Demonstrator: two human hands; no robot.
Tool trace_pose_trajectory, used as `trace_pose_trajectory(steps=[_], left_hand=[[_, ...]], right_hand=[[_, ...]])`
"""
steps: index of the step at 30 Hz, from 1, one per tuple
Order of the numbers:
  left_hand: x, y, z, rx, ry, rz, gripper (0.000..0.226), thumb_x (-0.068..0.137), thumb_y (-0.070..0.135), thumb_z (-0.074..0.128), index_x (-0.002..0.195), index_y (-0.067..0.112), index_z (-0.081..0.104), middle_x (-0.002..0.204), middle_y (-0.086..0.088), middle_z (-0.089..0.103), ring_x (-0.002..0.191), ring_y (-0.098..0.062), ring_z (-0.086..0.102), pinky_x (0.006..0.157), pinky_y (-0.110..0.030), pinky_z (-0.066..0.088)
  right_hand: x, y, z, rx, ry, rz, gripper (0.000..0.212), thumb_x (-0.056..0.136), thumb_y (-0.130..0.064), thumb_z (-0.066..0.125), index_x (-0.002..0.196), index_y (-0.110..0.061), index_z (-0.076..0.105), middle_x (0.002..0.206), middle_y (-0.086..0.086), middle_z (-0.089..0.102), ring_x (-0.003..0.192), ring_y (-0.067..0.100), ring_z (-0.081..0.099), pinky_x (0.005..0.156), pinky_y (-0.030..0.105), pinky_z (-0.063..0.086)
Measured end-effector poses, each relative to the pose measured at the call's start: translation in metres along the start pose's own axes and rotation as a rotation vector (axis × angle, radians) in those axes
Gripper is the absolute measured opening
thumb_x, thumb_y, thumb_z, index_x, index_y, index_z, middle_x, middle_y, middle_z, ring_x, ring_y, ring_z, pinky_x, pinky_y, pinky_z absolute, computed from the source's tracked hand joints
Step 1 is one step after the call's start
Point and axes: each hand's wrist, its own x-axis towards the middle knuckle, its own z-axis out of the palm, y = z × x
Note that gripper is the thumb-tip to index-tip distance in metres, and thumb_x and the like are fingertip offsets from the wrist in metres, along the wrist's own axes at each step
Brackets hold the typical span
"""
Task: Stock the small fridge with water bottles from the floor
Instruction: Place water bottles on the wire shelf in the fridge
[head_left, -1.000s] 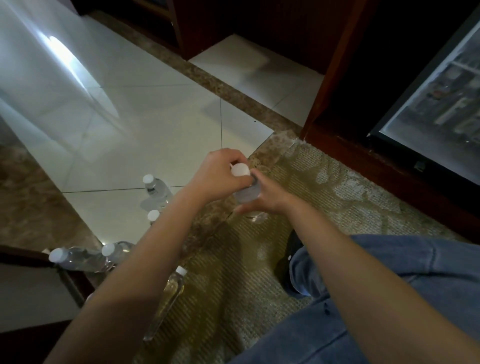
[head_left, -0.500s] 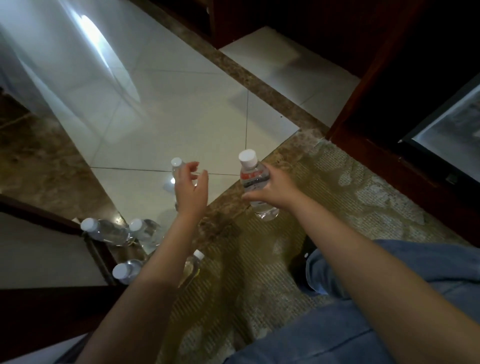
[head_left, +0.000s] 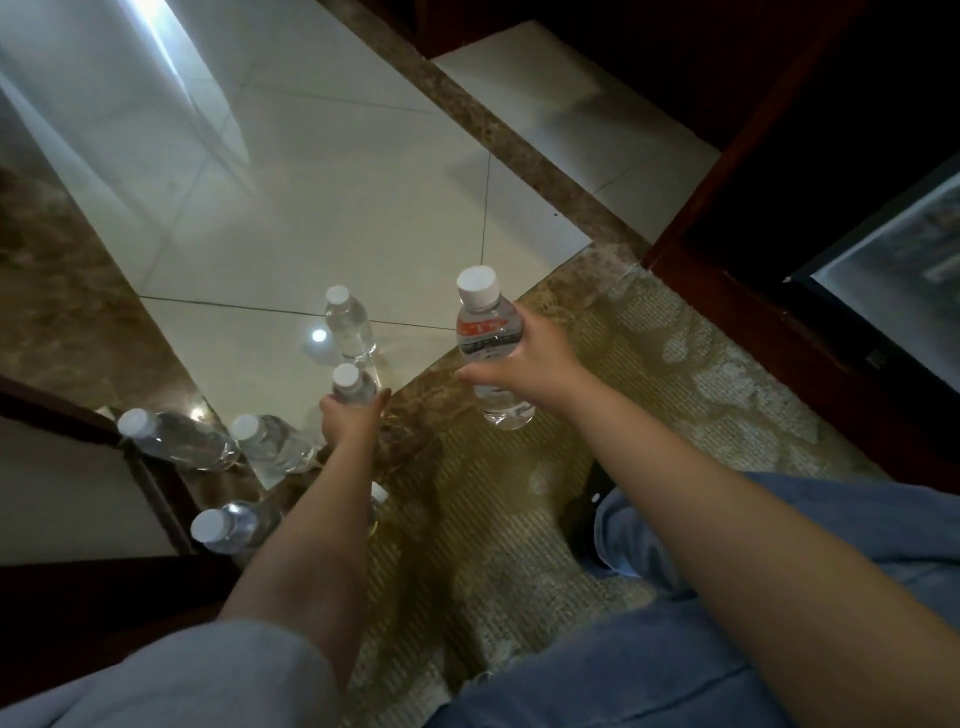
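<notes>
**A:** What are we carrying on the right?

**B:** Our right grip (head_left: 524, 364) is wrapping round the labelled bottle (head_left: 485, 332), fingers curled about its middle. We are holding it upright in the air, over the near edge of the rug (head_left: 519, 530).

**A:** And on the left?

**B:** Our left grip (head_left: 353, 423) is curling round the second bottle (head_left: 352, 385), just below its white cap. It is standing upright where the pale tile (head_left: 311, 218) is meeting the brown marble strip. Our fingers are hiding its base.

**A:** Where are the rest sitting?

**B:** The third bottle (head_left: 349, 325) is standing on the tile just beyond our left grip. The far-left bottle (head_left: 176, 439), the middle bottle (head_left: 275, 441) and the near bottle (head_left: 228, 525) are lying on their sides to our left. The half-hidden bottle (head_left: 378, 493) is peeking out from under our left forearm.

**A:** And the small fridge (head_left: 893, 270)?

**B:** We are seeing only its glass front at the far right, well apart from every bottle.
</notes>
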Motion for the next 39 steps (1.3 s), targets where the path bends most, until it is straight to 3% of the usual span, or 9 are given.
trace_pose_trajectory(steps=[5,10,15,19,26,31,36,39], left_hand=[[0.01,0.003,0.007,-0.017,0.073,0.026,0.063,0.076,0.022,0.078,0.127,0.012,0.042,0.13,-0.011,0.054,0.118,-0.032,0.052,0.097,-0.041,0.044],[0.005,0.004,0.001,0.083,0.104,0.068,0.054,0.077,0.022,0.076,0.122,0.01,0.048,0.125,-0.011,0.057,0.114,-0.031,0.054,0.089,-0.035,0.043],[-0.007,-0.004,0.001,0.164,0.072,0.131,0.05,0.078,0.026,0.074,0.119,0.011,0.05,0.121,-0.012,0.059,0.11,-0.033,0.055,0.086,-0.037,0.043],[-0.027,0.011,0.013,0.18,-0.013,0.215,0.053,0.078,0.029,0.075,0.122,0.013,0.051,0.122,-0.009,0.06,0.111,-0.032,0.057,0.086,-0.037,0.044],[-0.079,0.082,0.053,0.346,-0.171,0.511,0.062,0.072,0.032,0.079,0.122,0.009,0.051,0.119,-0.011,0.061,0.109,-0.031,0.058,0.082,-0.033,0.043],[-0.135,0.145,0.088,0.281,-0.271,0.67,0.063,0.071,0.034,0.08,0.123,0.014,0.051,0.124,-0.009,0.059,0.114,-0.028,0.055,0.092,-0.036,0.043],[-0.207,0.207,0.128,0.141,-0.389,0.832,0.067,0.071,0.03,0.079,0.128,0.012,0.05,0.128,-0.007,0.057,0.118,-0.024,0.053,0.093,-0.032,0.041],[-0.251,0.236,0.155,0.097,-0.434,0.952,0.06,0.071,0.03,0.079,0.122,0.011,0.053,0.117,-0.006,0.061,0.108,-0.023,0.057,0.088,-0.029,0.042]], right_hand=[[0.0,0.006,-0.008,0.028,0.058,0.001,0.064,0.067,-0.021,0.084,0.122,-0.017,0.053,0.115,-0.001,0.062,0.103,0.014,0.059,0.089,0.031,0.049],[-0.002,0.01,-0.014,0.041,0.097,0.008,0.065,0.068,-0.025,0.083,0.122,-0.017,0.047,0.116,0.001,0.059,0.1,0.015,0.057,0.068,0.019,0.041],[-0.007,0.007,-0.021,0.043,0.123,0.008,0.064,0.068,-0.024,0.083,0.12,-0.016,0.047,0.114,0.0,0.058,0.1,0.016,0.057,0.084,0.03,0.048],[-0.015,0.003,-0.031,0.078,0.195,-0.012,0.065,0.07,-0.022,0.082,0.123,-0.014,0.046,0.109,-0.004,0.054,0.098,0.012,0.052,0.079,0.025,0.04],[-0.034,-0.009,-0.076,0.073,0.377,-0.033,0.066,0.067,-0.021,0.084,0.124,-0.016,0.05,0.103,-0.007,0.053,0.101,0.012,0.053,0.084,0.023,0.04],[-0.053,-0.027,-0.139,0.039,0.521,-0.067,0.075,0.068,-0.024,0.084,0.132,-0.016,0.047,0.105,-0.009,0.051,0.1,0.007,0.046,0.089,0.026,0.04],[-0.068,-0.032,-0.212,-0.026,0.713,-0.088,0.065,0.059,-0.03,0.087,0.114,-0.023,0.055,0.114,0.0,0.06,0.106,0.017,0.058,0.09,0.036,0.05],[-0.085,-0.029,-0.258,-0.033,0.788,-0.081,0.061,0.063,-0.027,0.086,0.114,-0.02,0.055,0.107,-0.005,0.061,0.097,0.012,0.056,0.087,0.03,0.047]])
